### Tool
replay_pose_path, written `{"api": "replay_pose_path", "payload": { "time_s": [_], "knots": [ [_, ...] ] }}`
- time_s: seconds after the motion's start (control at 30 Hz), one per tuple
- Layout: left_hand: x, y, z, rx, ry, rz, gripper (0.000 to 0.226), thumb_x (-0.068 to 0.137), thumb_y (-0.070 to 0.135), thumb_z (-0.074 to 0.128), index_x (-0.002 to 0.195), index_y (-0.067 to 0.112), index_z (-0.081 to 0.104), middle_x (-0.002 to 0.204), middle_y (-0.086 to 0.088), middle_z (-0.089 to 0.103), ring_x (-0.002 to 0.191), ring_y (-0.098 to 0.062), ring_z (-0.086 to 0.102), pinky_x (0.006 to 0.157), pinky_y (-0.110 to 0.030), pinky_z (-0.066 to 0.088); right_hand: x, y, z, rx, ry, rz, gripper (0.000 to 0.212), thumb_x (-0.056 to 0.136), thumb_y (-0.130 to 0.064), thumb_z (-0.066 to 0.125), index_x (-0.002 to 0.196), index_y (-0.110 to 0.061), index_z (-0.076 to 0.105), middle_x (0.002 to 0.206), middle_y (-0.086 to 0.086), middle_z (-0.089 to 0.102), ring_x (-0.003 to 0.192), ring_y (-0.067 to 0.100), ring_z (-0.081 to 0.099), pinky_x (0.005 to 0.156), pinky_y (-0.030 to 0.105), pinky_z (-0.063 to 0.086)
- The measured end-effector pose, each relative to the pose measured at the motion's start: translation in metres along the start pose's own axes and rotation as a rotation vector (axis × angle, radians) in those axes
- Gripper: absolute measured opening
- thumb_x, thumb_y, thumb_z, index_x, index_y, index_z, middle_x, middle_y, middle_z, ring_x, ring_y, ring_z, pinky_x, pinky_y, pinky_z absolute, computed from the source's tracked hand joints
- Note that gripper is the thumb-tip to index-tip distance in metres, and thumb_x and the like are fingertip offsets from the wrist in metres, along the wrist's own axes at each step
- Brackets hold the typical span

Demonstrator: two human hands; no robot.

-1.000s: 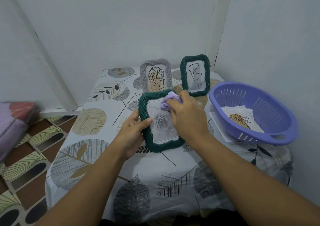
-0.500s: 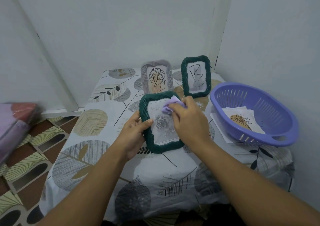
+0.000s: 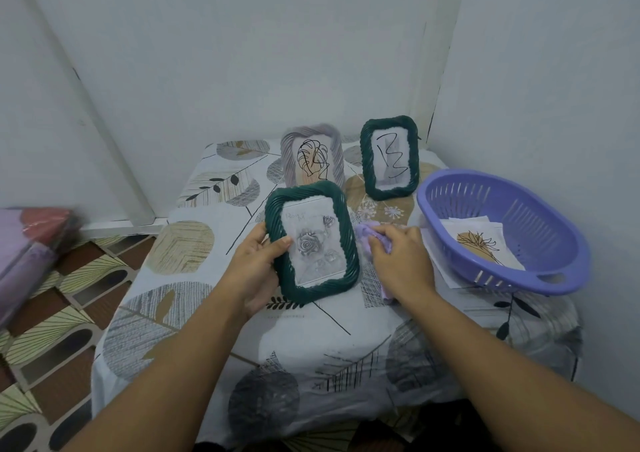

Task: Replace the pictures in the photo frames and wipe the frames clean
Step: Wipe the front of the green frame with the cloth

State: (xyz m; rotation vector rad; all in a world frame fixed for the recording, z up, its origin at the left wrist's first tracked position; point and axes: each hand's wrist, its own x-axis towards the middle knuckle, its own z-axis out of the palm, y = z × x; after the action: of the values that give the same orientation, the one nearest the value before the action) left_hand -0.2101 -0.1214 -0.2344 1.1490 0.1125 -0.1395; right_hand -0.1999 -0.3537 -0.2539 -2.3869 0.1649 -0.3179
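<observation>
A dark green woven frame [image 3: 341, 240] with a grey rose picture is tilted up over the table. My left hand [image 3: 254, 264] grips its left edge, thumb on the glass. My right hand [image 3: 401, 261] clutches a crumpled lilac cloth [image 3: 367, 235] just right of that frame, off its glass. Behind stand a grey frame [image 3: 287, 160] with a leaf drawing and a second green frame [image 3: 367, 164] with a line drawing.
A lilac plastic basket [image 3: 540, 205] at the right holds loose paper pictures [image 3: 479, 243]. The small table [image 3: 194, 320] has a leaf-print cover and sits in a white corner. Patterned floor tiles [image 3: 52, 316] and a blurred wrapped bundle [image 3: 24, 247] lie at the left.
My right hand has drawn the cloth off the top of the frame's glass and down to the frame's right side. The left hand still holds the frame.
</observation>
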Motion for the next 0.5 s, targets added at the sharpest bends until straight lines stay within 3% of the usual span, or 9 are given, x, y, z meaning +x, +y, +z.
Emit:
{"api": "replay_pose_path", "payload": {
  "time_s": [0.13, 0.23, 0.3, 0.37, 0.43, 0.5],
  "knots": [
    [-0.003, 0.009, -0.01, 0.009, 0.037, -0.007, 0.035, 0.102, -0.005, 0.05, 0.132, 0.011, 0.06, 0.124, -0.014, 0.073, 0.117, -0.03, 0.069, 0.093, -0.047, 0.056, -0.003, -0.007, 0.002, -0.191, -0.072, -0.071, 0.034, 0.103, -0.043, 0.048, 0.133, -0.038, 0.064, 0.134, 0.001, 0.051, 0.125, 0.028, 0.044, 0.103, 0.043, 0.041],
    [-0.003, 0.013, -0.018, 0.012, 0.054, -0.001, 0.036, 0.102, -0.004, 0.051, 0.134, 0.01, 0.058, 0.126, -0.017, 0.071, 0.119, -0.034, 0.067, 0.098, -0.051, 0.054, -0.006, -0.021, 0.004, -0.181, 0.011, -0.176, 0.034, 0.103, -0.037, 0.051, 0.133, -0.034, 0.065, 0.142, -0.001, 0.05, 0.133, 0.024, 0.04, 0.112, 0.045, 0.034],
    [-0.004, 0.018, -0.022, 0.012, 0.058, 0.003, 0.036, 0.102, -0.004, 0.051, 0.134, 0.01, 0.058, 0.126, -0.016, 0.072, 0.12, -0.034, 0.067, 0.1, -0.053, 0.053, -0.006, -0.032, 0.004, -0.113, 0.072, -0.278, 0.032, 0.103, -0.03, 0.051, 0.131, -0.028, 0.066, 0.136, 0.0, 0.053, 0.13, 0.021, 0.043, 0.111, 0.044, 0.035],
    [-0.006, 0.023, -0.026, 0.011, 0.054, 0.006, 0.036, 0.102, -0.002, 0.052, 0.135, 0.012, 0.059, 0.126, -0.014, 0.072, 0.12, -0.032, 0.067, 0.098, -0.052, 0.054, -0.006, -0.048, 0.004, 0.061, 0.031, -0.317, 0.032, 0.105, -0.027, 0.049, 0.133, -0.022, 0.064, 0.129, -0.001, 0.056, 0.124, 0.017, 0.046, 0.107, 0.037, 0.039],
    [-0.008, 0.028, -0.029, 0.017, 0.059, 0.007, 0.035, 0.102, 0.0, 0.052, 0.134, 0.014, 0.06, 0.126, -0.012, 0.072, 0.12, -0.031, 0.066, 0.097, -0.05, 0.055, -0.003, -0.063, 0.004, 0.213, -0.077, -0.239, 0.032, 0.108, -0.031, 0.045, 0.133, -0.021, 0.062, 0.125, -0.004, 0.06, 0.118, 0.013, 0.052, 0.101, 0.032, 0.041],
    [-0.01, 0.034, -0.032, 0.025, 0.061, 0.004, 0.036, 0.102, 0.002, 0.053, 0.135, 0.015, 0.06, 0.127, -0.011, 0.072, 0.122, -0.031, 0.066, 0.098, -0.051, 0.054, 0.004, -0.076, 0.009, 0.352, -0.205, -0.079, 0.035, 0.109, -0.042, 0.04, 0.12, -0.02, 0.064, 0.111, -0.007, 0.066, 0.107, 0.015, 0.06, 0.097, 0.035, 0.046]
  ]
}}
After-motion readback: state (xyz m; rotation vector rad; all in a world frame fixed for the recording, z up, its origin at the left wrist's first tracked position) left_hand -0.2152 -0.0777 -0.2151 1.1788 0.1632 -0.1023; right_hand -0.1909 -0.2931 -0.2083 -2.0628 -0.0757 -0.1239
